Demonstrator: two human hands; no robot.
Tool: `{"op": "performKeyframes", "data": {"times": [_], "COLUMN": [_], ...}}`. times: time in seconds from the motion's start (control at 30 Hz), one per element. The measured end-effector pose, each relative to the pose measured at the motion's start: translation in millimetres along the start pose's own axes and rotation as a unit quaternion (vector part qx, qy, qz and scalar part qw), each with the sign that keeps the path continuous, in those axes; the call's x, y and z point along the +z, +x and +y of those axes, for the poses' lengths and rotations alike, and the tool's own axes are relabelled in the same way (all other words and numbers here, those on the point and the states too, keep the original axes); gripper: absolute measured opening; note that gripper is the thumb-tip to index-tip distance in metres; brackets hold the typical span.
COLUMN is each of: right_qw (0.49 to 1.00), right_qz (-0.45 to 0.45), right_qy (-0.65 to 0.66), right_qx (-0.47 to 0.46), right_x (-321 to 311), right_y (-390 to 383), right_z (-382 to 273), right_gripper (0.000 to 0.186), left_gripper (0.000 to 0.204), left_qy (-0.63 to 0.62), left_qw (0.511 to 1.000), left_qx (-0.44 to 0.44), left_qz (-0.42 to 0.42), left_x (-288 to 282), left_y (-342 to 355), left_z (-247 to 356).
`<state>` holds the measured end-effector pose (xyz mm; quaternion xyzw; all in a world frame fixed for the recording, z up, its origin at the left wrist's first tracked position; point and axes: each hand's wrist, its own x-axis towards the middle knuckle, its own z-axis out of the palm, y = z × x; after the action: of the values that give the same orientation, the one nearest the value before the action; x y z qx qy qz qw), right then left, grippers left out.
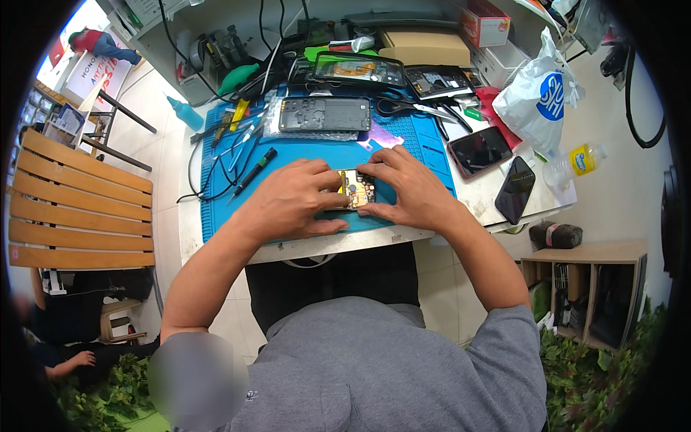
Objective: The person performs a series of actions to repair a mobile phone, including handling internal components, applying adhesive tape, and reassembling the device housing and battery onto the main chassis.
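Note:
An opened phone with its circuit board (pixel 358 189) showing lies on the blue mat (pixel 237 223) near the table's front edge. My left hand (pixel 299 198) grips its left part, with bent fingers over the board. My right hand (pixel 396 187) holds its right end, thumb at the bottom and fingers at the top. A black-and-green screwdriver (pixel 252 173) lies left of my left hand. Behind the phone are a dark phone housing (pixel 324 114) on bubble wrap and a thin purple sheet (pixel 378 137).
Cables, scissors (pixel 394 106), another housing (pixel 360 68), boxes (pixel 489 21) and a blue bottle (pixel 186 114) crowd the bench. Two phones (pixel 514 190), a white bag (pixel 533 101) and a clear bottle (pixel 576 162) stand or lie at right. Other people (pixel 101 45) are at left.

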<state>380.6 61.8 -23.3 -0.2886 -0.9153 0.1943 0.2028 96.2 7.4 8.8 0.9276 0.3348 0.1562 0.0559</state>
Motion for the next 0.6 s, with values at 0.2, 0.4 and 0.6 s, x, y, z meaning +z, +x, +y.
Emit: {"op": "performKeyframes", "data": {"times": [0.2,0.4,0.6], "right_qw": [1.0,0.998,0.995], "right_qz": [0.012,0.053,0.093], "right_qy": [0.015,0.01,0.01], "right_qx": [-0.006,-0.006,-0.038], "right_x": [1.9,4.8,2.5], "right_y": [0.2,-7.1,-13.8], "right_z": [4.0,-0.2,-4.9], "right_gripper": [0.073,0.075,0.061], "left_gripper": [0.032,0.033,0.029], "left_qy": [-0.008,-0.025,-0.032], "left_qw": [0.998,0.998,0.994], "left_qx": [0.027,0.036,-0.035], "left_qz": [-0.052,-0.04,0.096], "left_x": [-1.1,1.0,-15.4], "left_y": [14.2,12.3,-20.0], "left_z": [-5.8,-8.8,-13.2]}}
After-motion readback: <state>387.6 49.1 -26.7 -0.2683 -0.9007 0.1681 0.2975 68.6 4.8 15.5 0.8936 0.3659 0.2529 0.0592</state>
